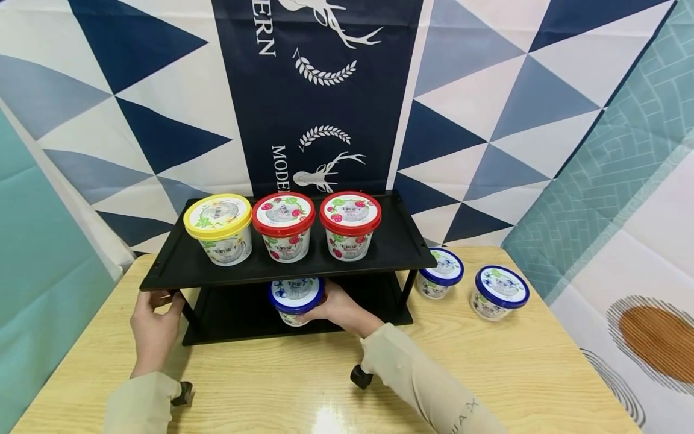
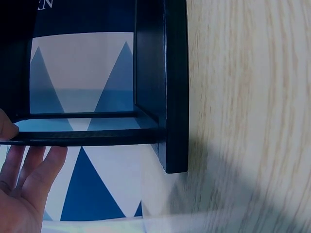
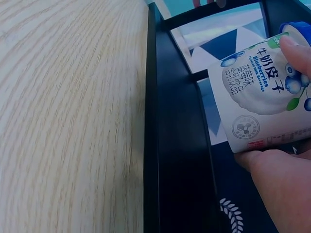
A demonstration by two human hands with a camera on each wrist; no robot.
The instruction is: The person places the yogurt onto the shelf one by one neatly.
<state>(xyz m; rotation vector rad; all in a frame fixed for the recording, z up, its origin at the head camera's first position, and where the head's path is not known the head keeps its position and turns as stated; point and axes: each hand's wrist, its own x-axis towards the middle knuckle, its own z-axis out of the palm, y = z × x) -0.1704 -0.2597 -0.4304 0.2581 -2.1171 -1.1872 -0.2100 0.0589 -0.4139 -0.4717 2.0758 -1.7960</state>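
Note:
My right hand (image 1: 341,308) grips a blue-lidded blueberry milk cup (image 1: 295,301) between the two tiers of a black two-tier rack (image 1: 168,260). In the right wrist view, the thumb lies near the lid and fingers reach around the base of the white cup (image 3: 252,102), which shows slightly off the rack's lower tier (image 3: 182,160). My left hand (image 1: 154,328) is at the rack's left end, under the upper tier. In the left wrist view, its thumb and fingers (image 2: 41,182) pinch the rack's upright post (image 2: 97,139) from opposite sides.
One yellow-lidded cup (image 1: 225,232) and two red-lidded cups (image 1: 287,232) stand in a row on the upper tier. Two more blue-lidded cups (image 1: 441,271) stand on the wooden table (image 1: 260,386) right of the rack. A patterned cloth (image 1: 325,108) hangs behind.

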